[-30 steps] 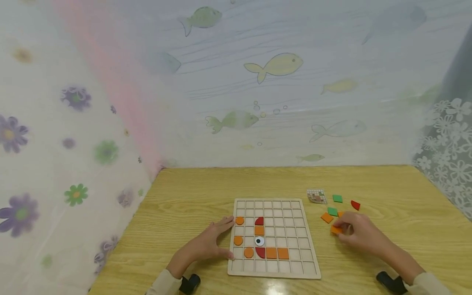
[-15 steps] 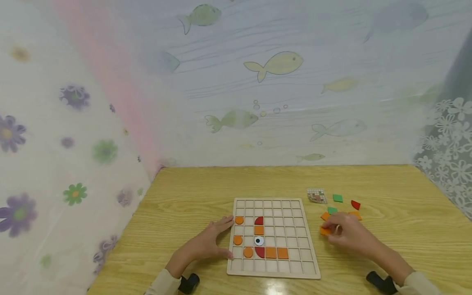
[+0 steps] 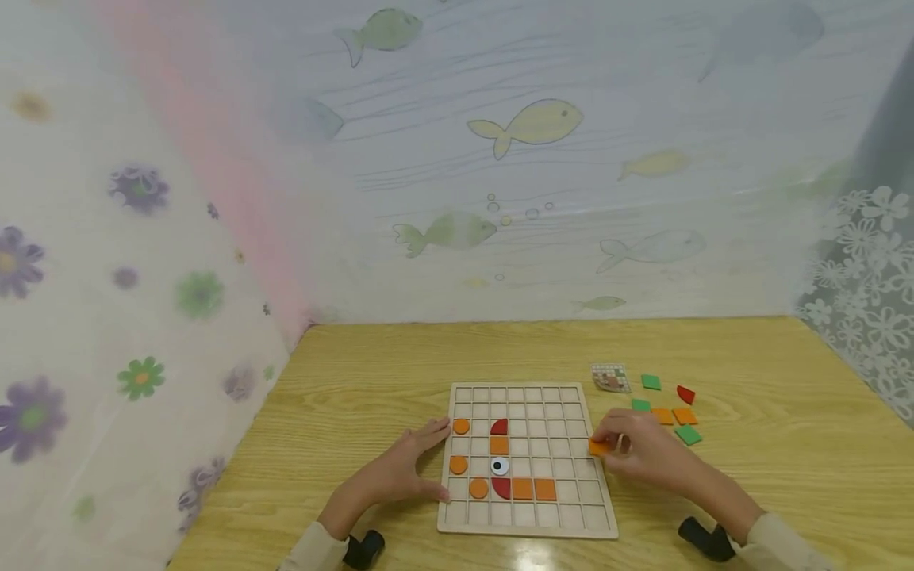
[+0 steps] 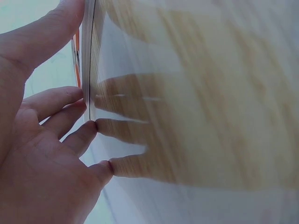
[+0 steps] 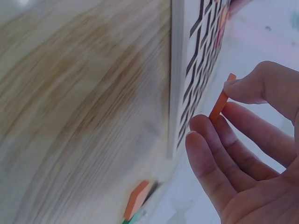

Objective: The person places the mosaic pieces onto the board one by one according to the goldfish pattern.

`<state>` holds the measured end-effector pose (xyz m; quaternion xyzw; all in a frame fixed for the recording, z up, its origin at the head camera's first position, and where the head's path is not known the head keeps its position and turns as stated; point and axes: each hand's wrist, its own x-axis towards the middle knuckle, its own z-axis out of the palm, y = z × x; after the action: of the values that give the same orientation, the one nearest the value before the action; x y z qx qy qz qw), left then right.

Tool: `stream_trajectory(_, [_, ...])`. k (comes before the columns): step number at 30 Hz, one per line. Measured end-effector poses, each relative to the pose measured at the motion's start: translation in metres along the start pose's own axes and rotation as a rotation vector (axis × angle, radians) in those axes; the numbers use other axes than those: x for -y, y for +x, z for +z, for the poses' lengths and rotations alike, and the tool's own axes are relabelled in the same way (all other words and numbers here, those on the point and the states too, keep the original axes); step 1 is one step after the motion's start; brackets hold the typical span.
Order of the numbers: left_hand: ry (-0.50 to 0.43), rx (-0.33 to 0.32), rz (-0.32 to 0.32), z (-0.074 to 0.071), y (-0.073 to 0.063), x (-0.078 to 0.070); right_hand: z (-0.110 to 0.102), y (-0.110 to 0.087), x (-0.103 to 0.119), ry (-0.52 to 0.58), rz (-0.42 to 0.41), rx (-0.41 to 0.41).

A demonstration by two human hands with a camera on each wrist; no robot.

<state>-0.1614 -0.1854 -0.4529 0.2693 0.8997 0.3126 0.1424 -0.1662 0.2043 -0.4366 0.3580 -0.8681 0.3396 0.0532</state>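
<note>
A person is sitting or standing, it is hard to tell which, at a wooden bench (image 3: pixel 371 373). The left hand (image 3: pixel 402 473) is resting by the left side of a wooden board (image 3: pixel 528 533) with little squares on it. Its thumb and fingers are spreading wide apart, and the tips are touching near the board's edge. The right hand (image 3: pixel 639 446) is pinching an orange tile (image 5: pixel 220 102) between the thumb and the fingers. That tile is showing at the right edge of the board, but nobody can tell if it is touching the wood. The two hands are staying well apart, one on each side of the board.

On the board, three round orange pieces (image 3: pixel 458 465) are lying on the left. Next to them, a red piece (image 3: pixel 500 427), an orange square (image 3: pixel 499 445), a googly eye (image 3: pixel 500 466) and another red piece (image 3: pixel 502 488) are making a line. Two more orange squares (image 3: pixel 545 489) are sitting beside the lower red one.

Past the right hand, green squares (image 3: pixel 689 434), two loose orange squares (image 3: pixel 685 416) and a loose red piece (image 3: pixel 685 394) are lying on the bench. A small picture card (image 3: pixel 610 377) is lying near them. Behind, pale fish (image 3: pixel 524 123) are swimming across the wall.
</note>
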Motion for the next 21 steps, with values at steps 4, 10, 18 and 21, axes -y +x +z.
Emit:
stream_trajectory(4, [-0.001,-0.002,0.006,-0.001,0.0,-0.001,0.005,0.006,0.005,0.024,0.006,0.024])
stream_trajectory(10, [0.005,-0.004,-0.002,0.001,-0.001,0.001,0.015,0.014,0.013,0.051,-0.003,0.067])
stream_trajectory(18, [0.004,-0.009,-0.01,0.003,-0.001,0.003,0.026,0.029,0.025,0.069,0.007,0.111])
stream_trajectory(21, [0.008,-0.009,0.001,0.002,0.001,0.004,0.03,0.033,0.027,0.071,0.015,0.137])
